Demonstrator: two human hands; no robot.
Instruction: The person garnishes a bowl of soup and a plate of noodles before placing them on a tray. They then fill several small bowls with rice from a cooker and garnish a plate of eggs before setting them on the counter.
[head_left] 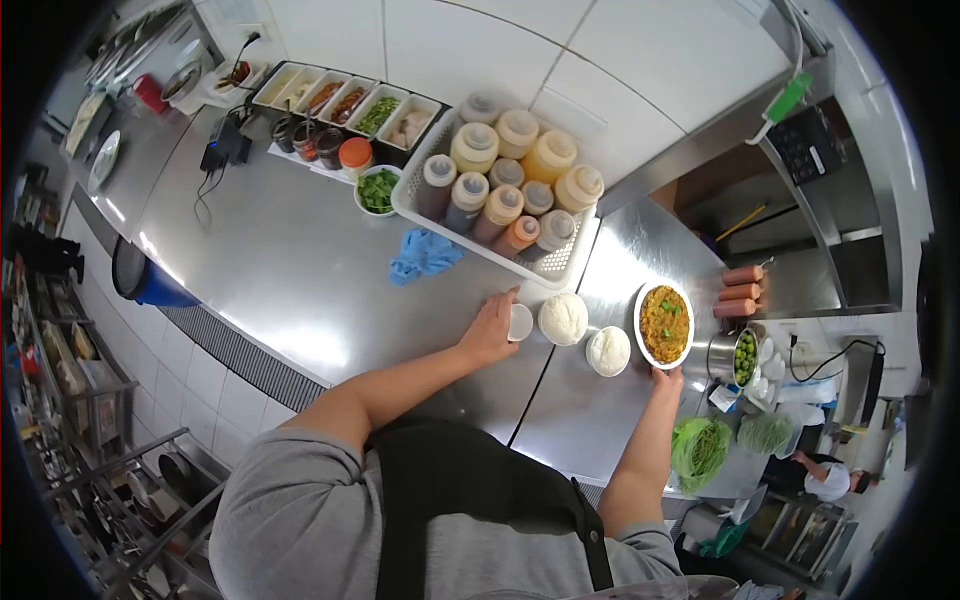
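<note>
My left hand [488, 332] is curled around a small white cup [520, 322] on the steel counter. Beside that cup stand two white bowls filled with white rice, one larger [563, 319] and one smaller [608, 351]. Farther right, my right hand [667, 381] grips the near rim of an oval white plate [640, 338]. The plate carries a yellow-brown cooked dish [665, 322] topped with green leaves. Most of the right fingers are hidden under the plate's edge.
Squeeze bottles fill a white basket [480, 240] against the wall. Left of it are a bowl of green leaves [378, 190], a crumpled blue cloth or glove [422, 256] and topping trays [350, 103]. Limes in a metal pot [722, 357] and bagged greens [700, 452] stand right.
</note>
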